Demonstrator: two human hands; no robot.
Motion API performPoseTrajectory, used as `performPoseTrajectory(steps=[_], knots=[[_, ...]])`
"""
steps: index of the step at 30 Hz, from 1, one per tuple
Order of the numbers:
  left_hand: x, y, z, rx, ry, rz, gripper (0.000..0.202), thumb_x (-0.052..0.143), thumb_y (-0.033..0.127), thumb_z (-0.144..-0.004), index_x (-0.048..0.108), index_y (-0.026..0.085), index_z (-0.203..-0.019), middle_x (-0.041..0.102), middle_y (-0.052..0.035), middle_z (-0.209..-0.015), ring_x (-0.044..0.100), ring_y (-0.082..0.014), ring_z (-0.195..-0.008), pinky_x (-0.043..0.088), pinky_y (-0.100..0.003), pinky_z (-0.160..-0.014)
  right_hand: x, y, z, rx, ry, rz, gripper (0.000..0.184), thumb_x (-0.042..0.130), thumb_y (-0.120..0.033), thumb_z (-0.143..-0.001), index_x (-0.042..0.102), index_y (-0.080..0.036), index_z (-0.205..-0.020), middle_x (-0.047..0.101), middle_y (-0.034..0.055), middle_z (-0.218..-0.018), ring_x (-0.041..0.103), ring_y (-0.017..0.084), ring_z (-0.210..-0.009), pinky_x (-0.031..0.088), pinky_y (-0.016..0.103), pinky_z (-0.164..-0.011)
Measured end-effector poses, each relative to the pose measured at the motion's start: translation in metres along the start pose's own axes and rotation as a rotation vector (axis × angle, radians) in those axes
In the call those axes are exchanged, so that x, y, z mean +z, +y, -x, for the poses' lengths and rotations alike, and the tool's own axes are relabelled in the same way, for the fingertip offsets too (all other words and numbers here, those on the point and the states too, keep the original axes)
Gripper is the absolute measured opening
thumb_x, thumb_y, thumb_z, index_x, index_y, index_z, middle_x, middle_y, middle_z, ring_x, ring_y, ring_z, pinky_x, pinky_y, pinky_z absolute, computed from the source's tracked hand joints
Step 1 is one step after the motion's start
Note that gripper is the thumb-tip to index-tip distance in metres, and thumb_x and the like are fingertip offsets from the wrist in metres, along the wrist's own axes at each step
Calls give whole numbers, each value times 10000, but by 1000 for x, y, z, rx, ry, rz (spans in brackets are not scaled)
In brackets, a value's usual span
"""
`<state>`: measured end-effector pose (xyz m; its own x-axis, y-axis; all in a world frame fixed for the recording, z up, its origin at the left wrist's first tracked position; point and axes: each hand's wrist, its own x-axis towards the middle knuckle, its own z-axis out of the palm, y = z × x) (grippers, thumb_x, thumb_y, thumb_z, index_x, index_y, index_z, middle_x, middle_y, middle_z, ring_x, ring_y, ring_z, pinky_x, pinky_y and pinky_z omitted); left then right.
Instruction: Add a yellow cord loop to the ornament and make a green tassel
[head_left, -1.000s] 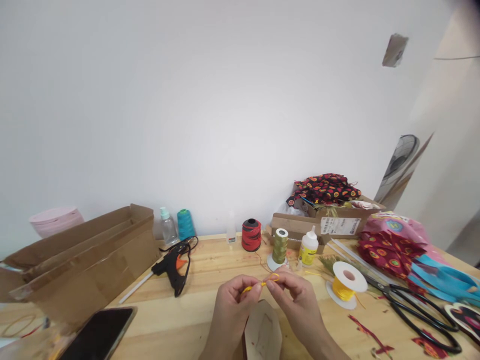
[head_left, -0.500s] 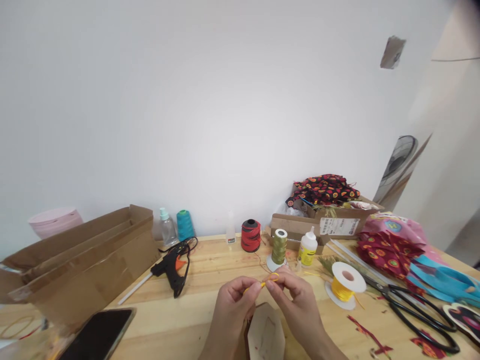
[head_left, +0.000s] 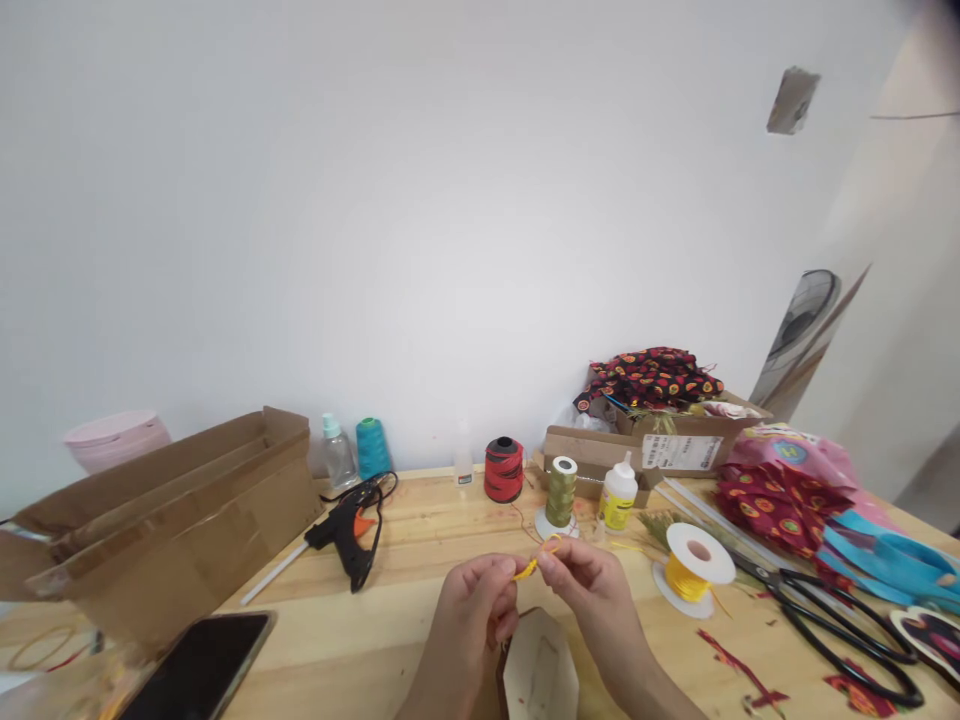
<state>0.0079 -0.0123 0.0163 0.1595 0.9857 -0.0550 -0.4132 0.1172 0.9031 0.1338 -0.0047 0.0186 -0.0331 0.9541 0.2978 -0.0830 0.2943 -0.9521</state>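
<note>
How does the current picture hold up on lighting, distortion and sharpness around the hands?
Head view: soft light, the wall palest around its middle, a dark smudge in the top right corner; head view: wide-angle stretch toward the sides, seemingly lengthening the cardboard box at left; head view: the yellow cord between left hand and right hand looks soft, fine detail lost.

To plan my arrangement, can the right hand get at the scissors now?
Probably yes: the scissors lie mostly uncovered, past the yellow spool, though the right hand is occupied with yellow cord.
</note>
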Motion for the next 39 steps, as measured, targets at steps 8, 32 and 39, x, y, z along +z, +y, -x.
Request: performPoseTrajectory(steps=[8, 32, 39], knots=[[1, 3, -1, -28, 32, -159, 303, 633, 393, -596, 615, 106, -688, 308, 87, -408, 182, -25, -370, 96, -195, -386, -4, -2, -1, -156, -7, 188, 167, 573, -296, -707, 623, -165, -618, 524, 11, -596, 468, 132, -577, 392, 238, -540], [-2, -4, -3, -22, 31, -215, 219, 592, 342, -596, 545, 133, -547, 287, 97, -368, 205, -29, -331, 121, -192, -360, 1, 2, 3, -119, -9, 111, 198, 585, -312, -694, 596, -160, -566, 494, -7, -546, 444, 111, -522, 374, 215, -479], [-1, -4, -3, -10, -43, -99, 286, 572, 363, -636, 470, 151, -473, 233, 99, -407, 155, -30, -366, 111, -190, -359, 0, -2, 1, -13, 8, -7, 199, 632, -329, -642, 612, -151, -556, 509, -8, -532, 446, 102, -504, 378, 207, -470]])
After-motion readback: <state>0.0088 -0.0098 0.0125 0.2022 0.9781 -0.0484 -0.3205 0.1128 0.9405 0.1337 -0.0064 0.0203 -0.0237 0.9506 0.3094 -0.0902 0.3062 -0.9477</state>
